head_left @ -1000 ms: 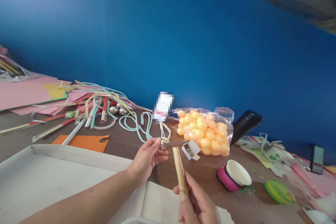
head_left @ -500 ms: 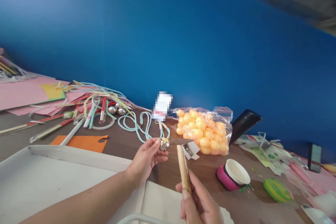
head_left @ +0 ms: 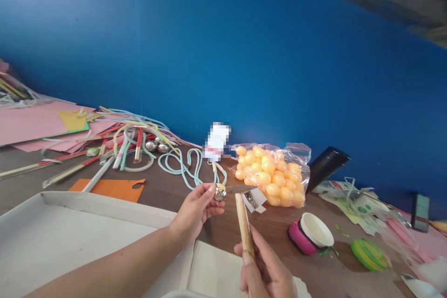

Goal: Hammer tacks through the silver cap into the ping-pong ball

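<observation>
My left hand (head_left: 195,212) pinches a small orange ball (head_left: 220,192), much of it covered by shiny silver tack heads. My right hand (head_left: 263,265) is wrapped around the pale wooden handle of a hammer (head_left: 244,221), held upright. Its slim, dark metal head lies across the top, one end at or very near the ball; contact cannot be made out. Just behind the hammer, a small open white box (head_left: 256,199) holds metal tacks. A clear bag of orange balls (head_left: 275,174) lies beyond it.
A white tray (head_left: 104,212) is under my left forearm. Light blue cord (head_left: 179,167), silver-studded balls (head_left: 157,145) and sticks lie at the back left. On the right are a black cylinder (head_left: 328,167), a cup in a pink sleeve (head_left: 310,233), green tape (head_left: 370,255) and a phone (head_left: 421,212).
The view has shifted very slightly. Both hands keep their grips, and the hammer head stays beside the ball.
</observation>
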`<act>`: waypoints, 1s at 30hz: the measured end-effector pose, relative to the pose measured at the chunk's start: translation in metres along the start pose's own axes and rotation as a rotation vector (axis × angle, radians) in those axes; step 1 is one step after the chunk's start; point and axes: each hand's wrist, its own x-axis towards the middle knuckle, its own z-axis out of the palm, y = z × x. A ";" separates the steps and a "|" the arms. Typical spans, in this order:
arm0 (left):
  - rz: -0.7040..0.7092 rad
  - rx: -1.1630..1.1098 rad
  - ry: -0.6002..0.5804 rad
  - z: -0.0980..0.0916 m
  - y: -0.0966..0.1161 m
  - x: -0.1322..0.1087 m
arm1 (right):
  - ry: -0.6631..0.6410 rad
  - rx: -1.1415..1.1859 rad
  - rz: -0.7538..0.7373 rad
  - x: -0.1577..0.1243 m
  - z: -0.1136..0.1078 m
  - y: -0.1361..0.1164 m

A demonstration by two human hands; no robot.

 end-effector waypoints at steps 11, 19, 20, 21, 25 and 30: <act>-0.048 -0.037 -0.028 0.000 0.003 -0.002 | 0.054 0.028 -0.069 -0.002 -0.004 -0.005; -0.048 -0.036 -0.042 0.000 0.004 -0.002 | 0.073 0.011 -0.107 -0.003 -0.004 -0.006; -0.047 -0.037 -0.043 0.000 0.004 -0.002 | 0.074 0.008 -0.107 -0.003 -0.004 -0.005; -0.044 -0.039 -0.045 0.000 0.004 -0.002 | 0.072 0.003 -0.107 -0.003 -0.003 -0.004; -0.033 -0.048 -0.038 -0.001 0.003 -0.001 | 0.060 -0.014 -0.122 -0.002 -0.001 -0.001; -0.031 -0.037 -0.043 -0.001 0.002 -0.002 | 0.094 -0.032 -0.160 -0.003 -0.006 -0.005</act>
